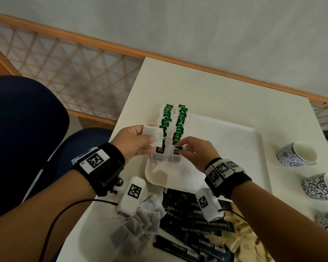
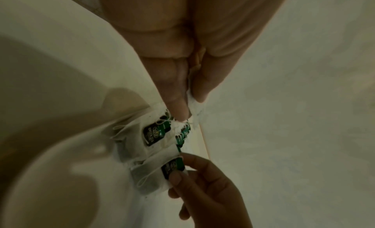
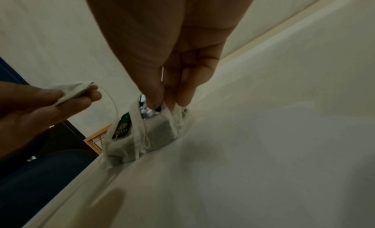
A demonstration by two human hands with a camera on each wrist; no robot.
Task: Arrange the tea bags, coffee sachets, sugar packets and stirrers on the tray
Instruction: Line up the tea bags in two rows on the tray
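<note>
A white tray (image 1: 225, 148) lies on the table. Two rows of green-tagged tea bags (image 1: 166, 120) run along its left side. My left hand (image 1: 147, 134) hovers over the left row and grips a small bunch of white tea bags (image 1: 152, 137). In the left wrist view, thumb and fingers pinch the bunch (image 2: 195, 109). My right hand (image 1: 179, 149) pinches the tag of the nearest tea bag (image 1: 176, 151) in the right row. In the right wrist view, my right hand (image 3: 166, 104) presses down on that bag (image 3: 160, 130) with its fingertips.
Near the table's front edge lie loose tea bags (image 1: 140, 224), black coffee sachets (image 1: 197, 224) and brown packets (image 1: 240, 239). Blue-patterned cups (image 1: 297, 154) stand to the right of the tray. A dark blue chair (image 1: 27, 129) is on the left.
</note>
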